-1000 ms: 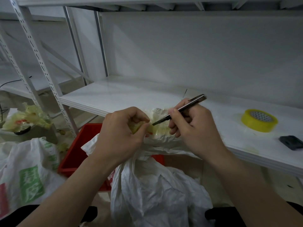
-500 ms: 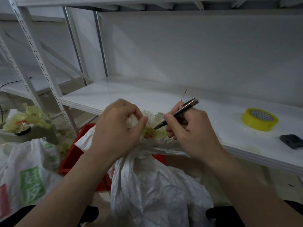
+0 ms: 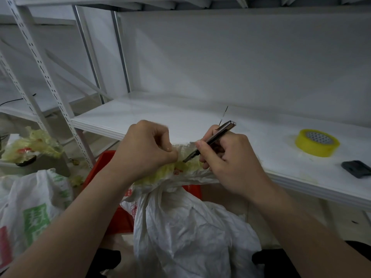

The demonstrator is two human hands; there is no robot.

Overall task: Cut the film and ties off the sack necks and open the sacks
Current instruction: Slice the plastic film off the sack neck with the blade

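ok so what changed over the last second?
Right hand tilted the knife steeper, its tip sinking lower into the yellow film at the neck of the sack. Left hand shifted slightly up-left, still pinching the film. The sack, tape roll and shelf stayed put.

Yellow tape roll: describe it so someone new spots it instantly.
Follow the long white shelf board toward the frame's right side. The round yellow roll of adhesive tape lies flat there, hole up. Its neighbour to the right, a small flat black object, is dark and blocky, not a ring.
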